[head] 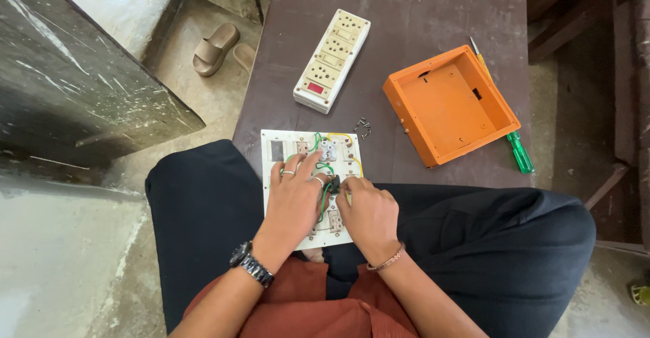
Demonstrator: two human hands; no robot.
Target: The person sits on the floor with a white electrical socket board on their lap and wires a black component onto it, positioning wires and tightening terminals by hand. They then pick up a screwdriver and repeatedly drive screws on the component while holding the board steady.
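One dark brown table (433, 13) fills the upper middle of the view, and everything else is placed from it. On its right half lies one orange box (450, 104), open side up and turned at an angle. On its left half, well apart from the box, lies one cream switchboard (333, 60) with its sockets and switches facing up (one small red indicator at its near end). At the table's near edge, reaching off it onto the person's lap, lies one white panel (274, 175) with its wired back upward; green and yellow wires cross it.

Two hands work on that panel. The left hand (294, 199) lies flat on it with fingers spread wide, holding nothing. The right hand (369, 213) is curled narrow, its fingertips pinching at a small dark part (334, 186) among the wires.

One green-handled screwdriver (520, 152) lies at the table's right edge, just beside the box. A small cluster of screws (362, 127) (too small to count) rests on the table between the switchboard and the panel. Two sandals (217, 47) lie on the floor left of the table.
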